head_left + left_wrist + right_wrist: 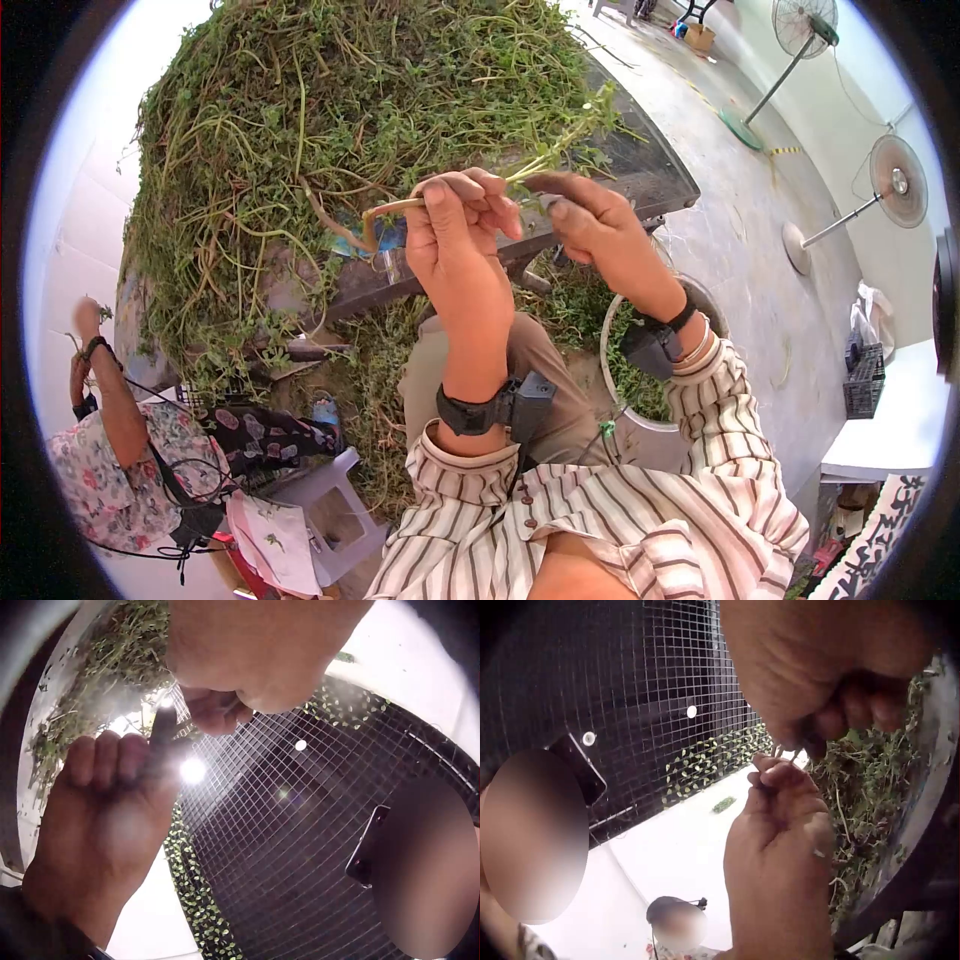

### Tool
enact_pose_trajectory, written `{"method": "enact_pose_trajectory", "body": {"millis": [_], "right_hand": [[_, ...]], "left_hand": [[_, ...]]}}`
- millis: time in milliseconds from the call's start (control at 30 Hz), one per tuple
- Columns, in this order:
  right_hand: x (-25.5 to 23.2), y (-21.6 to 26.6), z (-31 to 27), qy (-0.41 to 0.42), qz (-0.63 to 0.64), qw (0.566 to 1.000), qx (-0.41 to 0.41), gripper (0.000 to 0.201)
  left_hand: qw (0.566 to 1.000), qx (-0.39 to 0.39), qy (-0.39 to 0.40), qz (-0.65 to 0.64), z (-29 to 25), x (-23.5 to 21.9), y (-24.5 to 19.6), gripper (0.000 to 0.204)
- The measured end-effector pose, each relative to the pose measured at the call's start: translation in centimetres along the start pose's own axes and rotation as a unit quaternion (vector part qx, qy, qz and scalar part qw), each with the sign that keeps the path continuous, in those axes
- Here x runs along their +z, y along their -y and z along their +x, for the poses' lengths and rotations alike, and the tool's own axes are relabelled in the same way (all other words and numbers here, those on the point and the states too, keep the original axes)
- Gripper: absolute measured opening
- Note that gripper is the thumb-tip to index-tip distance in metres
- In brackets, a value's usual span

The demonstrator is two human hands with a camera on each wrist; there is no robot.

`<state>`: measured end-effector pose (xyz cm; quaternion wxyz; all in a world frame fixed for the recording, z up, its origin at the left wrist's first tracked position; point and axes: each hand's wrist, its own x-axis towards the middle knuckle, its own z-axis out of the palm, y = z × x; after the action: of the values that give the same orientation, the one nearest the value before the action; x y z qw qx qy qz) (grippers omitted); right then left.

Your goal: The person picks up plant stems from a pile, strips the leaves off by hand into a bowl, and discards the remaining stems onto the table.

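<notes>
Over the table's near edge, my left hand (pixel 455 240) grips a leafy green plant stem (pixel 395 206), its brown, bent lower end sticking out to the left. The leafy top (pixel 565 145) points up and away to the right. My right hand (pixel 615 240) pinches the same stem close by, thumb and forefinger at its leaves. In the right wrist view, thin stem pieces show between the fingertips of the two hands, and the right palm (pixel 825 667) hides part of the grip. A large heap of cut greens (pixel 370 110) covers the table beyond both hands.
The dark table (pixel 650 165) has a corner at the right. Below it, a round tub (pixel 608 345) holds greens, and more lie on the floor. Another person (pixel 130 450) sits at the left by a plastic stool (pixel 345 520). Standing fans (pixel 898 180) are at the right.
</notes>
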<state>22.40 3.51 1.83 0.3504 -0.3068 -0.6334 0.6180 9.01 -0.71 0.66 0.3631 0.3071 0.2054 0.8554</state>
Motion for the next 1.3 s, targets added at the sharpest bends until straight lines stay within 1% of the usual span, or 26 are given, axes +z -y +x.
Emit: {"method": "enact_pose_trajectory", "body": {"millis": [67,133,233,300,333,400,500,533,567,600,633,700,733,800,833,867,900,933,1000,1033,1067,1133,1167,1233,1267,1300], "right_hand": [[0.6,-0.6,0.4,-0.028,-0.127,0.987,-0.096,0.024],[0.7,-0.6,0.4,-0.025,-0.109,0.990,-0.082,0.024],[0.3,-1.3,0.6,-0.055,-0.069,0.993,-0.074,0.019],[-0.6,-1.5,0.9,-0.099,-0.012,0.994,0.035,0.016],[-0.9,-2.0,1.0,-0.097,-0.014,0.995,0.035,0.016],[-1.3,-3.1,1.2,-0.152,-0.160,0.974,-0.051,0.017],[-2.0,-3.6,1.0,-0.183,-0.175,0.965,-0.069,0.017],[-2.9,-3.9,0.8,-0.186,-0.175,0.964,-0.069,0.017],[-4.5,-4.6,0.5,-0.231,-0.184,0.953,-0.064,0.018],[-6.1,-5.1,0.1,-0.275,-0.192,0.940,-0.059,0.019],[-7.4,-5.5,-0.9,-0.274,-0.193,0.940,-0.059,0.019],[-9.8,-6.5,-3.7,-0.342,-0.191,0.920,0.007,0.019],[-11.0,-7.2,-5.2,-0.340,-0.192,0.920,0.008,0.019],[-13.5,-8.6,-8.7,-0.346,-0.391,0.853,-0.007,0.018],[-14.7,-9.5,-10.4,-0.348,-0.393,0.851,-0.004,0.018],[-15.8,-10.5,-12.2,-0.306,-0.527,0.792,0.035,0.018],[-16.6,-11.3,-13.7,-0.256,-0.646,0.715,0.073,0.018],[-17.1,-11.8,-14.8,-0.258,-0.647,0.714,0.073,0.018],[-18.0,-12.5,-16.1,-0.274,-0.626,0.730,0.018,0.020],[-17.3,-11.4,-15.5,-0.301,-0.540,0.785,0.027,0.020],[-16.4,-10.4,-15.0,-0.305,-0.537,0.786,0.031,0.020],[-13.3,-7.1,-12.7,-0.322,-0.371,0.870,0.031,0.019],[-12.1,-6.0,-11.6,-0.328,-0.367,0.870,0.031,0.019],[-9.6,-4.3,-9.2,-0.264,-0.341,0.898,-0.081,0.018],[-8.4,-3.4,-8.1,-0.268,-0.336,0.899,-0.082,0.018],[-7.2,-2.7,-7.1,-0.228,-0.319,0.913,-0.113,0.018]], "left_hand": [[1.000,-0.026,0.009,-0.007,-0.2,0.1,-0.1,0.027],[0.999,-0.033,0.009,0.000,-0.3,0.0,-0.1,0.027],[0.999,-0.048,0.014,0.018,-0.5,0.1,0.3,0.027],[0.998,-0.056,0.029,0.030,-0.6,0.4,1.1,0.028],[0.998,-0.054,0.027,0.029,-0.7,0.5,1.5,0.028],[0.997,-0.062,0.011,0.040,-0.9,0.6,2.1,0.028],[0.997,-0.065,0.000,0.046,-1.1,0.8,2.0,0.027],[0.997,-0.062,-0.013,0.051,-1.1,0.9,1.8,0.027],[0.997,-0.064,-0.010,0.049,-0.8,0.8,1.3,0.027],[0.999,-0.032,-0.013,0.038,-0.3,0.3,0.5,0.026],[0.999,0.000,-0.020,0.028,0.1,-0.1,-0.1,0.026],[1.000,0.001,-0.020,0.024,0.2,-0.4,-0.4,0.026],[1.000,0.002,-0.015,0.019,0.3,-0.5,-0.4,0.026],[1.000,-0.002,-0.014,0.016,0.2,-0.2,-0.1,0.027],[1.000,-0.012,-0.018,0.016,0.1,-0.1,0.0,0.027],[0.999,-0.024,-0.021,0.017,-0.1,0.1,0.1,0.027],[0.999,-0.027,-0.020,0.015,-0.3,0.1,0.2,0.027],[0.999,-0.024,-0.015,0.021,-0.3,0.0,0.2,0.027],[0.999,-0.020,-0.009,0.028,-0.2,0.0,0.3,0.027],[0.999,-0.022,-0.010,0.028,-0.2,0.0,0.4,0.027],[0.999,-0.028,-0.009,0.029,-0.3,0.1,0.5,0.027],[0.999,-0.036,-0.010,0.031,-0.4,0.2,0.7,0.028],[0.999,-0.037,-0.016,0.033,-0.4,0.3,0.8,0.028],[0.998,-0.041,-0.012,0.037,-0.5,0.3,0.9,0.028],[0.998,-0.044,-0.015,0.038,-0.5,0.2,0.9,0.028],[0.998,-0.045,-0.011,0.042,-0.4,0.2,0.9,0.028]]}}
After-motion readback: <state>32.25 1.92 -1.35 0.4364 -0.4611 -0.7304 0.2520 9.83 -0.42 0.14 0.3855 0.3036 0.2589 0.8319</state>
